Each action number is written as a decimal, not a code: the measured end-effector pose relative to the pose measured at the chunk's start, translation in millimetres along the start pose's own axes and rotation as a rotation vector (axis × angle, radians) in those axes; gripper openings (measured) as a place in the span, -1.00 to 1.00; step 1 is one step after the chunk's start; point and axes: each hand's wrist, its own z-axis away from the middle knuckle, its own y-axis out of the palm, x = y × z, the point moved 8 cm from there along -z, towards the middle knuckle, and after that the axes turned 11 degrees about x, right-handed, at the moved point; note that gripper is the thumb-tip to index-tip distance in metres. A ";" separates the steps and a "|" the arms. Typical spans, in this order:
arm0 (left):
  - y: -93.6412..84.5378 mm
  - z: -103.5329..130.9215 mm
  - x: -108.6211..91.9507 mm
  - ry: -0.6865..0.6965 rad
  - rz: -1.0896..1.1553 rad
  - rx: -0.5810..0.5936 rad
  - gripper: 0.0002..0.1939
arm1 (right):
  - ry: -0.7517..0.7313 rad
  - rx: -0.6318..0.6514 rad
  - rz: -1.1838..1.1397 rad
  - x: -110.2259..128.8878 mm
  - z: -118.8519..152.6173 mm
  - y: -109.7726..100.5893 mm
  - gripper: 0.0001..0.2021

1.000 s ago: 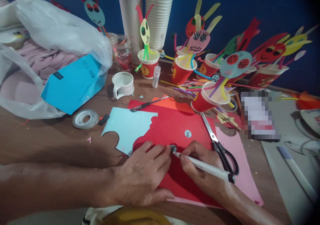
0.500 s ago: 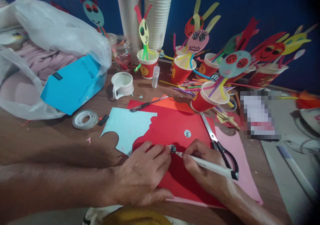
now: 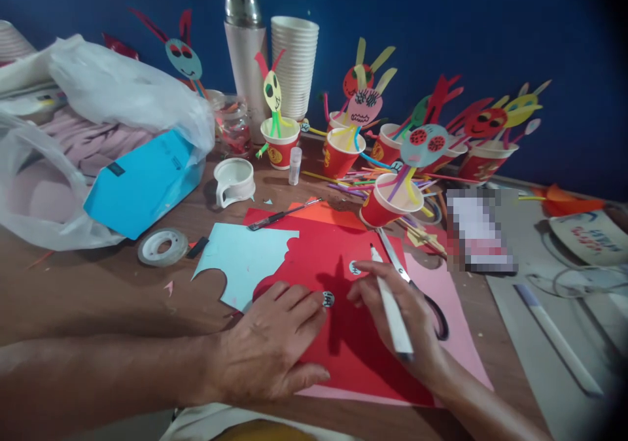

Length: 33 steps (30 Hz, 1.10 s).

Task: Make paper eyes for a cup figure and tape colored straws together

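My left hand (image 3: 279, 336) lies flat on the red paper (image 3: 318, 362), fingers together and thumb spread. Its fingertips reach the edge of a small pale-blue paper disc (image 3: 328, 299) with black marks drawn on it. A second marked disc (image 3: 354, 267) lies farther up the sheet, partly beside my right fingers. My right hand (image 3: 402, 310) is closed around a white marker (image 3: 391, 313), its uncapped tip pointing up and away from the paper. Scissors with black handles (image 3: 436, 313) lie just behind that hand, partly hidden by it. Cut light-blue paper (image 3: 245, 254) sits left of the discs.
Red cups with paper-faced figures, such as this front cup (image 3: 377, 205), stand along the back. A white mug (image 3: 234, 182), tape roll (image 3: 163, 246), pen (image 3: 275, 217) and glue stick (image 3: 295, 166) surround the papers. A plastic bag (image 3: 132, 88) fills the left; a phone (image 3: 481, 231) lies right.
My right hand has lifted the marker off the disc and tipped it upright. My left hand stays on the red paper. The camera view has shifted, showing more of the wall.
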 end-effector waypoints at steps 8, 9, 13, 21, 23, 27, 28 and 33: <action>-14.8 4.2 16.2 -0.010 0.247 -0.146 -0.78 | -0.314 0.118 0.422 36.6 3.4 14.6 -0.69; -19.1 5.4 19.7 -0.006 0.280 -0.191 -0.80 | -0.339 0.135 0.436 39.3 3.9 16.6 -0.68; -33.8 11.0 30.8 0.020 0.408 -0.367 -0.84 | -0.375 0.189 0.496 41.9 5.0 24.2 -0.66; -30.9 8.6 42.0 0.002 0.605 -0.388 -0.83 | -0.412 0.223 0.571 42.0 5.7 28.9 -0.70; -29.3 7.1 44.7 -0.014 0.624 -0.379 -0.84 | -0.415 0.221 0.573 41.7 6.5 28.7 -0.71; -27.8 5.5 47.6 -0.021 0.647 -0.377 -0.83 | -0.429 0.231 0.584 39.9 8.9 30.0 -0.72; -27.5 5.2 47.5 -0.019 0.648 -0.375 -0.83 | -0.435 0.230 0.586 39.6 9.3 30.4 -0.72; -22.6 2.3 47.0 -0.043 0.651 -0.317 -0.83 | -0.450 0.201 0.592 40.4 8.7 30.6 -0.71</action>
